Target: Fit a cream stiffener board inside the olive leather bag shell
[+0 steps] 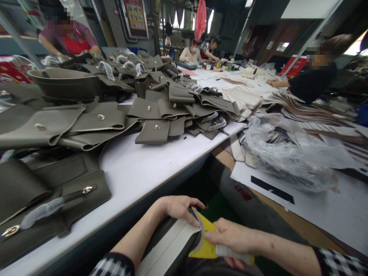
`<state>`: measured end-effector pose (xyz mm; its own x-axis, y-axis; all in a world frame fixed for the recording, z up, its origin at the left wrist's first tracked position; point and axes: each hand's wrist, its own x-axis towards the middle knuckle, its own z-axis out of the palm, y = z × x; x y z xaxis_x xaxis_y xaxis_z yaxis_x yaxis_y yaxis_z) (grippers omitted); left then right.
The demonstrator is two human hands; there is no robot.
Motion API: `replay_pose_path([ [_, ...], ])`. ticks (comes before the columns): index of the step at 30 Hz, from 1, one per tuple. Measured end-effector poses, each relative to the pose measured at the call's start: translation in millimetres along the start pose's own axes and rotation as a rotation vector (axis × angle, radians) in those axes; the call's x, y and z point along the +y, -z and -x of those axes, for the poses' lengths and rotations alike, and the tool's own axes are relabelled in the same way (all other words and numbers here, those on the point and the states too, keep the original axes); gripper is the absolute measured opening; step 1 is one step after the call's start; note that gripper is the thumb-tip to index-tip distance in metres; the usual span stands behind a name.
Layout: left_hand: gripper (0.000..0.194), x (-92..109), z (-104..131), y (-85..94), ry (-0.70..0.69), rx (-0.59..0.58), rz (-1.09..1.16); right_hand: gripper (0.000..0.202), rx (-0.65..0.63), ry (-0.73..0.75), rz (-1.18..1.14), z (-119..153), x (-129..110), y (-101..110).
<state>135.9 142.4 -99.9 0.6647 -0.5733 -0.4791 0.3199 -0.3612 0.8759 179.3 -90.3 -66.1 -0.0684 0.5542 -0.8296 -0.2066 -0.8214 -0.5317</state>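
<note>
My left hand (pixel 181 209) is closed on the rim of a dark olive leather bag piece (pixel 161 234) that lies low in front of me. Along this piece runs a pale off-white strip (pixel 169 247) with a line down its middle. In my right hand (pixel 234 237) is a flat yellow scraper (pixel 207 239) with a white-wrapped handle. Its wide blade meets the curved end of the bag piece, just beside my left thumb. Part of the blade's edge is hidden behind the piece.
Olive leather bag parts (pixel 152 107) with metal fittings and wrapped handles are heaped on the white table (pixel 143 165). A clear plastic bag (pixel 290 153) stands at right, near stacked pale strips (pixel 304 109). A person (pixel 313 73) works at right, another (pixel 70 36) at left; others sit farther back.
</note>
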Motion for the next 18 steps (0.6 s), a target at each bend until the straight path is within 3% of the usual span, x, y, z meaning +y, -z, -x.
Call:
replay_pose_path([
  [8,0.089,-4,-2,0.5,-0.002,0.007,-0.009,0.054,-0.037,0.046,-0.144,-11,14,-6],
  [18,0.095,-14,-4,3.4,-0.019,-0.003,-0.018,0.055,0.065,-0.042,-0.086,-7,-1,-16],
])
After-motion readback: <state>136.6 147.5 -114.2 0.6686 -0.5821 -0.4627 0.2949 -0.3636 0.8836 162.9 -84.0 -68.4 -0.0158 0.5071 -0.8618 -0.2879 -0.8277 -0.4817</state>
